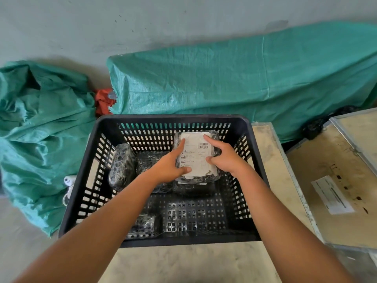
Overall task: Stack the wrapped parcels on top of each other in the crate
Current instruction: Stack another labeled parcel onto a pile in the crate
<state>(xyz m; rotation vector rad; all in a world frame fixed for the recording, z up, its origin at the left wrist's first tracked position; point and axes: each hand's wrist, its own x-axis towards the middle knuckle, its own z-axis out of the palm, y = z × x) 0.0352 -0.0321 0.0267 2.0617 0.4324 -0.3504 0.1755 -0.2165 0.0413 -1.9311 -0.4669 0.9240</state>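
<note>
Reaching into the black slotted crate (81, 180), we have both hands on the labelled parcel (196, 158), which sits toward the far right of the crate on top of another dark wrapped parcel (193, 188) whose edge shows beneath it. Our left hand (170, 165) lies spread along its left edge with the thumb pressed on the near corner of the white label; our right hand (225, 158) is spread on the right edge, forefinger stretched to the far corner and thumb on the label's side. The wrap is glossy, crinkled clear film over black, and the parcel is a flat rectangle with rounded corners. To the left, one oblong wrapped parcel (122, 166) stands near the left wall, and a flatter one (150, 160) lies just beside it, partly under our left wrist. A small parcel (143, 223) lies by the near wall, under our left forearm. The near right part of the perforated floor is bare, giving open room there. The crate rests on a pale wooden surface (183, 262), its left side overhanging that edge. A metal-edged plywood case (326, 190) stands to the right, and green woven sacking (234, 82) lies behind.
</note>
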